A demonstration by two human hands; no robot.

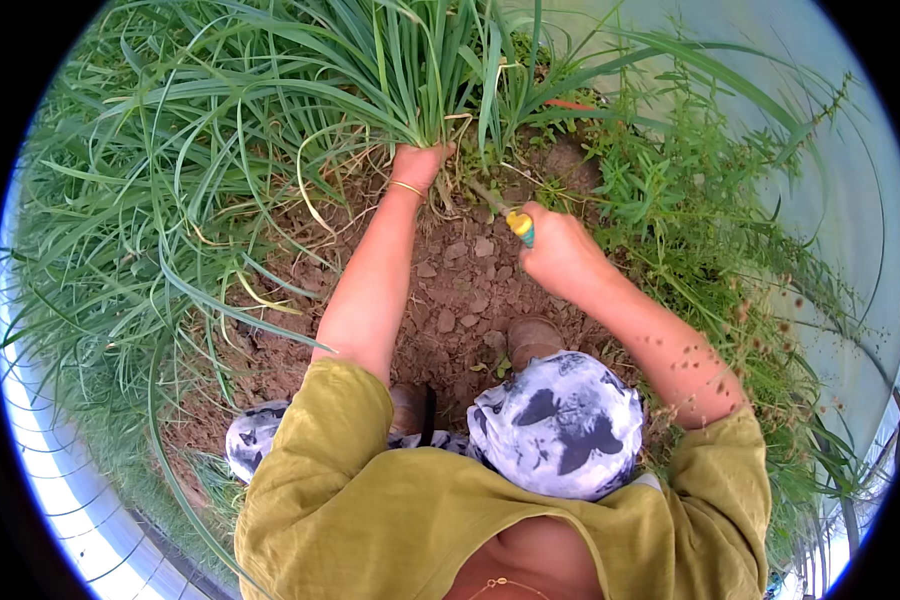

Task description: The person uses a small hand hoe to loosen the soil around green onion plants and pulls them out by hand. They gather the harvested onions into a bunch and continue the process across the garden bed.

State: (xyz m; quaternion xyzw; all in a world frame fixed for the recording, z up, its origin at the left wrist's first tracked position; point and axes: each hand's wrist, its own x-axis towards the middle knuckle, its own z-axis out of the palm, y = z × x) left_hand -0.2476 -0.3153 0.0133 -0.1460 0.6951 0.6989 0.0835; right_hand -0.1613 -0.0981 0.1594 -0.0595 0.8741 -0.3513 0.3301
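My left hand point(421, 165) grips a thick clump of long flat green leaves point(420, 90), like garlic chives, close to the base. Pale dry stems and roots point(444, 196) show at the soil just below that hand. In my right hand point(559, 244) is the yellow and teal handle point(521, 225) of a hand tool with a narrow, dull metal blade point(487, 196). The blade slants towards the base of the clump; its tip is near the stems, and I cannot tell whether it touches them.
Broken brown soil point(450, 300) lies between my arms. Dense leafy rows point(157, 150) fill the left side. Weeds point(652, 180) grow on the right beside translucent plastic sheeting point(787, 172). A brown boot point(532, 337) stands before my patterned knee point(562, 424).
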